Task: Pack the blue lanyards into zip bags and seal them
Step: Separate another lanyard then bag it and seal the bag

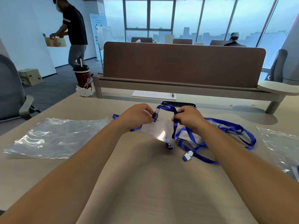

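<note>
A blue lanyard (168, 108) arches between my two hands above the beige desk (145, 183). My left hand (137, 116) pinches its black clip end, where a clear badge sleeve (155, 129) hangs. My right hand (190, 118) grips the strap a little to the right. A tangle of more blue lanyards (226, 135) with badge sleeves lies on the desk right of my right hand, one white clip end (187, 156) pointing toward me. An empty clear zip bag (55, 138) lies flat at the left. Another zip bag (281, 147) lies at the right edge.
A brown divider panel (182, 63) stands across the back of the desk, with a white sheet and pen (153, 95) before it. A dark red cup (82, 77) sits at the back left corner. A person stands far left with a box; office chairs flank the desk.
</note>
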`<state>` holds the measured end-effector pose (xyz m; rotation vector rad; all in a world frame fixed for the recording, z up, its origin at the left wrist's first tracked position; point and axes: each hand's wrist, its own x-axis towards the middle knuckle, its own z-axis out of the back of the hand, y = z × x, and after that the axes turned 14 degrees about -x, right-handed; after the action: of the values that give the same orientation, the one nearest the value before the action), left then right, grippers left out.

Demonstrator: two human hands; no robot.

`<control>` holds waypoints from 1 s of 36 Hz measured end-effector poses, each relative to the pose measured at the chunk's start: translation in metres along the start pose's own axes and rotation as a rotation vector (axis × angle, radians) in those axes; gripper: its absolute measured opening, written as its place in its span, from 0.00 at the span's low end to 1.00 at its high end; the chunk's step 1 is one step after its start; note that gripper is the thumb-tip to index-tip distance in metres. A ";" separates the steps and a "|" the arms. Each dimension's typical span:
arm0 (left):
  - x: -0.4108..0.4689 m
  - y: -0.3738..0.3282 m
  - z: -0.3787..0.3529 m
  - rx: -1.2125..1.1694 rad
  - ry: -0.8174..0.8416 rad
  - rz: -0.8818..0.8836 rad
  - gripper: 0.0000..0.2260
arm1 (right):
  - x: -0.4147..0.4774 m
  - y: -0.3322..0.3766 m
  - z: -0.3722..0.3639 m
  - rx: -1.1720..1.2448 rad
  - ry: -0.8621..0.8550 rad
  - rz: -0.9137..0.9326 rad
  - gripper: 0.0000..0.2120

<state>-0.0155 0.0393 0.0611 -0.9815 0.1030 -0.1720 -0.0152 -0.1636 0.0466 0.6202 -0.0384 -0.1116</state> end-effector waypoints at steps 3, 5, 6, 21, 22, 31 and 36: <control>-0.004 -0.001 0.003 -0.099 0.048 0.005 0.09 | 0.000 -0.005 0.003 0.165 0.037 -0.049 0.04; -0.004 -0.001 0.006 -0.188 0.043 0.015 0.09 | 0.001 -0.009 0.004 0.214 0.050 -0.063 0.04; -0.004 0.000 0.006 -0.232 0.035 0.018 0.09 | 0.001 -0.010 0.004 0.223 0.052 -0.068 0.04; 0.007 0.009 -0.006 -0.544 -0.384 0.011 0.04 | -0.012 -0.004 -0.019 0.143 0.270 0.031 0.06; 0.007 0.009 -0.007 -0.532 -0.414 -0.001 0.04 | -0.013 -0.002 -0.020 0.106 0.285 0.052 0.07; 0.005 0.013 -0.011 -0.282 -0.512 -0.091 0.09 | -0.022 0.014 -0.018 -0.005 0.399 0.163 0.11; 0.006 0.017 -0.012 -0.123 -0.464 -0.104 0.08 | -0.023 0.019 -0.013 -0.003 0.426 0.229 0.08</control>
<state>-0.0100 0.0377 0.0407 -1.1273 -0.3665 -0.0302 -0.0355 -0.1386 0.0472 0.6221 0.3024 0.2434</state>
